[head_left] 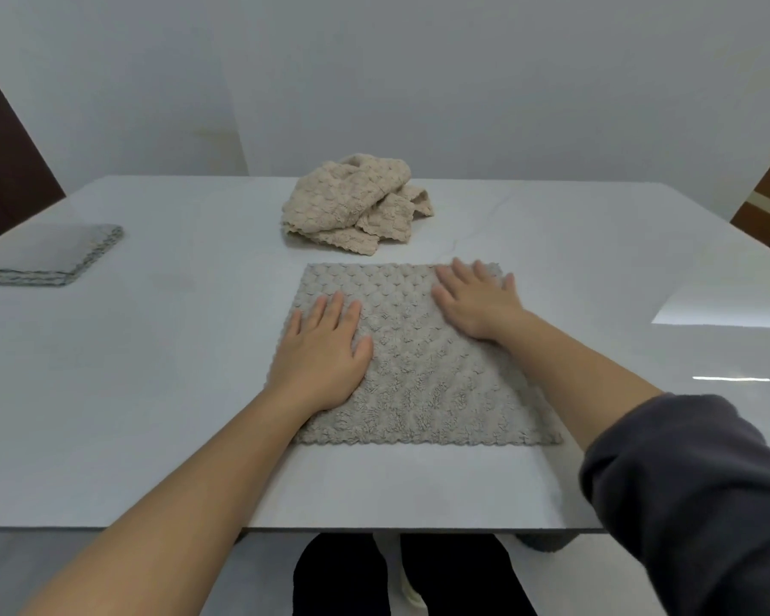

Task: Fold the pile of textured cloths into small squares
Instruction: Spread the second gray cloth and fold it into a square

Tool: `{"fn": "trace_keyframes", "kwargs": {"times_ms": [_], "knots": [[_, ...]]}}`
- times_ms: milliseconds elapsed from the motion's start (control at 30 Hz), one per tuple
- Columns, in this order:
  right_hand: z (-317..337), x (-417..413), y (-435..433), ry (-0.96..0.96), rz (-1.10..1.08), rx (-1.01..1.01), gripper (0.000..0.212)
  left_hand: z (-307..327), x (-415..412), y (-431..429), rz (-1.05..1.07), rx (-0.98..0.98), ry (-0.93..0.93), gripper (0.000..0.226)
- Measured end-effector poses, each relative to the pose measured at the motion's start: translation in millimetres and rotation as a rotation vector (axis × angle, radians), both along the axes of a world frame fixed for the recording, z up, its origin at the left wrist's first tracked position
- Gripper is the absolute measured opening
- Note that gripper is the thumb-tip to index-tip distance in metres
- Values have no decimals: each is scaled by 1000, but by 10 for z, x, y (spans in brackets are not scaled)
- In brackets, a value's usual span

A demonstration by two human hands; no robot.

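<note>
There were one spread cloth [423, 371], one left hand [325, 349], one right hand [479, 302], one crumpled pile [352, 202] at twelve o'clock, one folded stack [50, 255] at ten.

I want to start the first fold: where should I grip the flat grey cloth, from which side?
I'd pinch the grey cloth by its two near corners from your side: it lies flat, left hand and right hand rest farther up, leaving that near edge mostly uncovered.

glossy white table [552, 269], pale walls [419, 82]
</note>
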State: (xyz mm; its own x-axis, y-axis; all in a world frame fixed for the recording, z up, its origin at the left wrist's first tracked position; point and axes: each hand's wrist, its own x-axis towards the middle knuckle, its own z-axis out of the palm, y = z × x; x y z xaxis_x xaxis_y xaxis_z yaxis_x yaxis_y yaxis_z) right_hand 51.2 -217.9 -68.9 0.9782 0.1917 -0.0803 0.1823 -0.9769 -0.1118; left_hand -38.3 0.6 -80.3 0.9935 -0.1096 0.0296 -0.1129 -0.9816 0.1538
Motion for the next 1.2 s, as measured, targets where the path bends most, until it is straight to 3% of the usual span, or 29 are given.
{"fn": "trace_keyframes", "kwargs": {"times_ms": [100,267,433,567,700,1033,1200], "knots": [[65,43,-216,-10,-104,-2,61,-3,-6,-3,2,3,7,59],[-16,-136,40,-34,46,39,63,12,-5,-7,5,15,19,59],[-100,-134,40,-44,23,34,64,115,52,-41,6,41,84,60],[-115,-127,52,-48,25,38,63,267,348,-280,-57,-20,18,60],[-110,-151,45,-46,14,44,62,184,657,-507,-123,-36,103,55],[-101,-151,23,-24,30,53,63,96,765,122,265,28,85,61],[62,-298,30,-26,57,127,61,233,296,-111,77,8,-30,60]]}}
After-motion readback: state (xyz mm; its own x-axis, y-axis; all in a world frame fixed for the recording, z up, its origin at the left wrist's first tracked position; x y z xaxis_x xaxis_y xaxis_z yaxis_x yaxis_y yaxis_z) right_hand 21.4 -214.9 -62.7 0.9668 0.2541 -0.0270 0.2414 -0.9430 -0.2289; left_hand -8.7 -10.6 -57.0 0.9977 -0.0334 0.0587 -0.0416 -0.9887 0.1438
